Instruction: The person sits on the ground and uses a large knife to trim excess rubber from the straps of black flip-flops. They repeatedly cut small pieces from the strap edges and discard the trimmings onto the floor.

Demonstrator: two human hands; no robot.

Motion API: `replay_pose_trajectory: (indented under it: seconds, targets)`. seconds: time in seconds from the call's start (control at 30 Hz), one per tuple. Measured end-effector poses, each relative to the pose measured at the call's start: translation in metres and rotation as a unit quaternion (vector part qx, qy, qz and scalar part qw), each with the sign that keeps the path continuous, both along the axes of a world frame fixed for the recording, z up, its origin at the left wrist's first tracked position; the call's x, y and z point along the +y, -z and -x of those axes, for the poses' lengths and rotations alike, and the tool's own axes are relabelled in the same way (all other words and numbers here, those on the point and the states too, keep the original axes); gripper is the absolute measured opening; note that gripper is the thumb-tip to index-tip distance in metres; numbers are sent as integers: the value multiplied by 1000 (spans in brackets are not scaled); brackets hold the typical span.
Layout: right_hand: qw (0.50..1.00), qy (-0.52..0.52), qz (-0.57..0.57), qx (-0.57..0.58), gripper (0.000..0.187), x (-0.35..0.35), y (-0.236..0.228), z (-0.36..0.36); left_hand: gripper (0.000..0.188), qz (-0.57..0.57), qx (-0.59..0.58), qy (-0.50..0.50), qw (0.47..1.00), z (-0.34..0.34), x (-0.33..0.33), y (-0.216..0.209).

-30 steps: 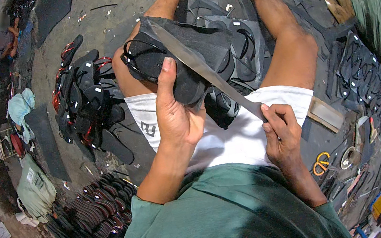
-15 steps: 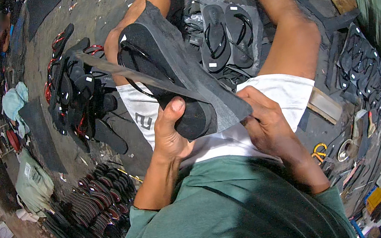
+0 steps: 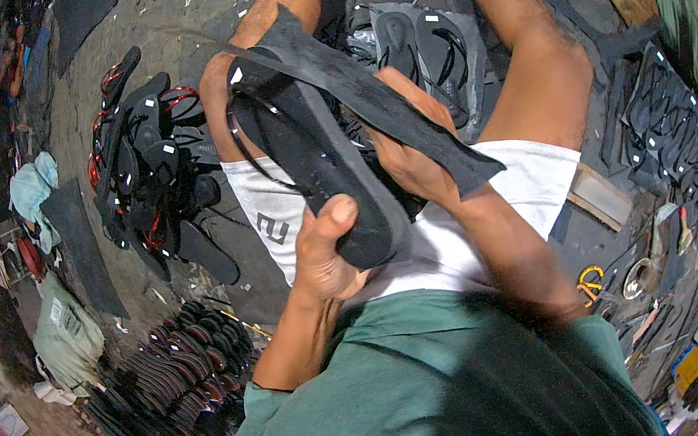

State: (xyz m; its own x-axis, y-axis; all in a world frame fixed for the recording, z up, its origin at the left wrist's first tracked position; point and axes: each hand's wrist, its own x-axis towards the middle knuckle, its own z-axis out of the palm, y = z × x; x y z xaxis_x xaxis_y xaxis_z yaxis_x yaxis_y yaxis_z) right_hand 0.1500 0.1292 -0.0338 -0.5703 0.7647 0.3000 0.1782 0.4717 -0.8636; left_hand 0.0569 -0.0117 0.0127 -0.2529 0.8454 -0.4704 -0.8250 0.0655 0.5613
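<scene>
My left hand (image 3: 323, 255) is closed round the heel end of a black flip-flop (image 3: 314, 145), its thumb lying on the footbed. The sandal is tilted, toe away from me, with thin glossy straps standing up and a small white label near the toe. My right hand (image 3: 410, 166) grips a jagged dark rubber offcut (image 3: 386, 106) just right of the sandal. This piece crosses over the sandal's toe area and trails into a thin strip at the upper left. Part of my right hand's fingers is hidden behind the rubber.
Between my legs lies a pair of black flip-flops (image 3: 441, 64) on rubber sheet. A pile of black and red-strapped sandals (image 3: 150, 159) sits left, with rows of stacked soles (image 3: 181, 375) nearer. More sandals (image 3: 672, 136), a wooden-edged block (image 3: 599, 194) and yellow-handled scissors (image 3: 591, 284) lie right.
The rubber that lay under and beside the sandal has come away from its right edge. My right hand has moved up and forward with it; my left hand keeps its hold.
</scene>
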Motion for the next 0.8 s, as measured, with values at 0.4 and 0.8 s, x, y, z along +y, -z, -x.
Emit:
replay_pose_trajectory:
  seconds: [0.4,0.8]
  targets:
    - [843,25,523,122,45,52,21,31,78,103,158,197,962,14,-61,-5]
    - [888,-106,444,49,38,-45,-49,-32,58,-2,149,4,989,51,-4,-18]
